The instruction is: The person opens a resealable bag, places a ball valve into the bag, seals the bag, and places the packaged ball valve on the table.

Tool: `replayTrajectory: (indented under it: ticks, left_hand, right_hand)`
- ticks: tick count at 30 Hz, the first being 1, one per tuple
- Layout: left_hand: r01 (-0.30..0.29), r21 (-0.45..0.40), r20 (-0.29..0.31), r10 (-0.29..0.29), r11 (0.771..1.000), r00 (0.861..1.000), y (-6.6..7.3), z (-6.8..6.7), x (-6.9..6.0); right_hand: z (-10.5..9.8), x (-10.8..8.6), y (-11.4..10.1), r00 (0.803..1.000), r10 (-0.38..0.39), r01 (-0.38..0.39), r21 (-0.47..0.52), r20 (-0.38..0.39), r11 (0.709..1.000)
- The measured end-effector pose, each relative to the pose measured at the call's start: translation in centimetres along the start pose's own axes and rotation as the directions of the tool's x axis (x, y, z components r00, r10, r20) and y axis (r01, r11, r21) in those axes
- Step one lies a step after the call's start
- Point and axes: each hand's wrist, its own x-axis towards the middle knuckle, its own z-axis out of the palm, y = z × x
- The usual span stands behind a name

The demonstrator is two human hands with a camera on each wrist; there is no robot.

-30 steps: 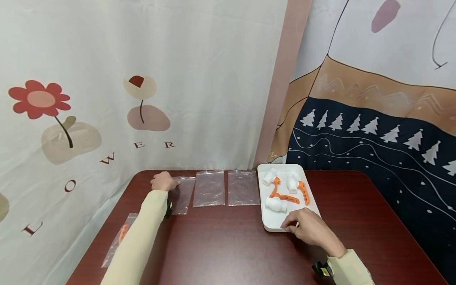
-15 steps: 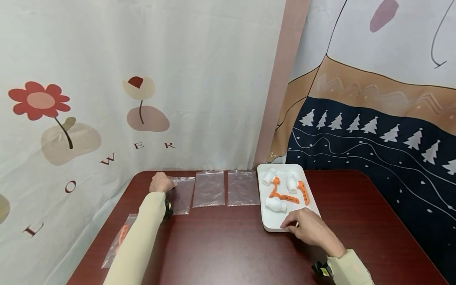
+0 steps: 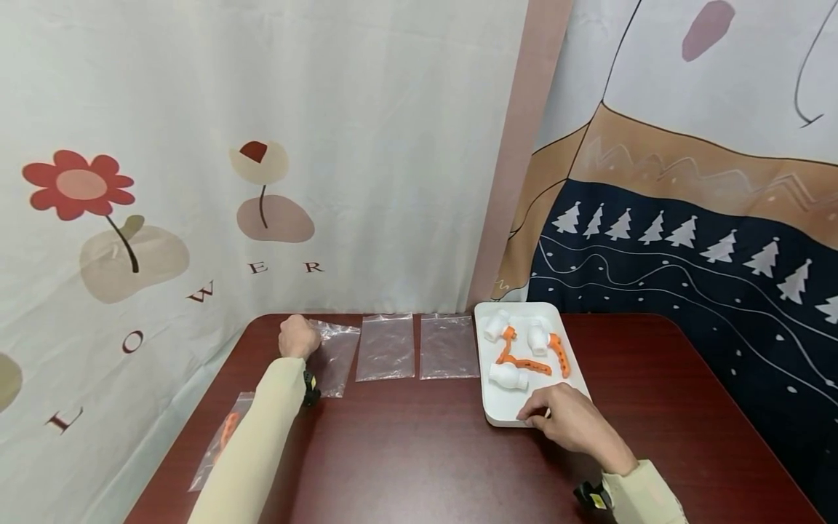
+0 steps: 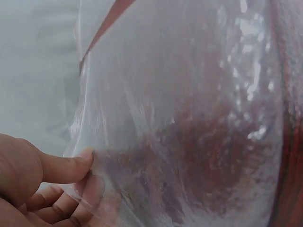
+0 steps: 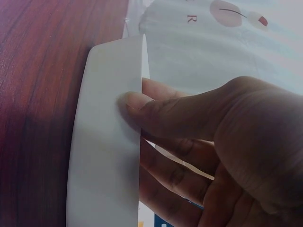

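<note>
My left hand (image 3: 299,337) is at the back left of the table, pinching the top edge of a clear plastic bag (image 3: 339,360) between thumb and fingers. In the left wrist view the bag (image 4: 189,118) is lifted and creased beside the thumb. My right hand (image 3: 568,418) grips the near rim of a white tray (image 3: 500,409). In the right wrist view the thumb presses the tray's outer wall (image 5: 106,142), with the fingers over the inner side. Inside the tray lie white rounded plastic fittings (image 3: 507,376) and orange strips with holes (image 3: 559,355).
Two more clear bags, a middle one (image 3: 385,348) and a right one (image 3: 449,346), lie flat along the back edge. A bag holding an orange piece (image 3: 228,429) lies at the left, partly behind my sleeve (image 3: 245,444). Printed curtains (image 3: 393,160) hang behind the table.
My left hand has shifted slightly, and the bag's top edge now looks raised and wrinkled. The right hand and the tray stay in place.
</note>
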Motion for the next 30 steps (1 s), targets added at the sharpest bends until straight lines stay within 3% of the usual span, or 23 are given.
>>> replayTrajectory:
  ticks: [7,30]
  left_hand:
    - [-0.044,-0.065,-0.083,0.039,0.997,0.996,0.2,-0.5,-0.3]
    - [-0.092,-0.268,-0.150,0.052,0.959,0.987,3.1,-4.7,-3.4]
  right_hand:
    - [0.0,0.0,0.1,1.000,0.019,-0.019,0.001,0.009,1.000]
    - [0.0,0.0,0.1,1.000,0.005,-0.005,0.011,-0.001,1.000]
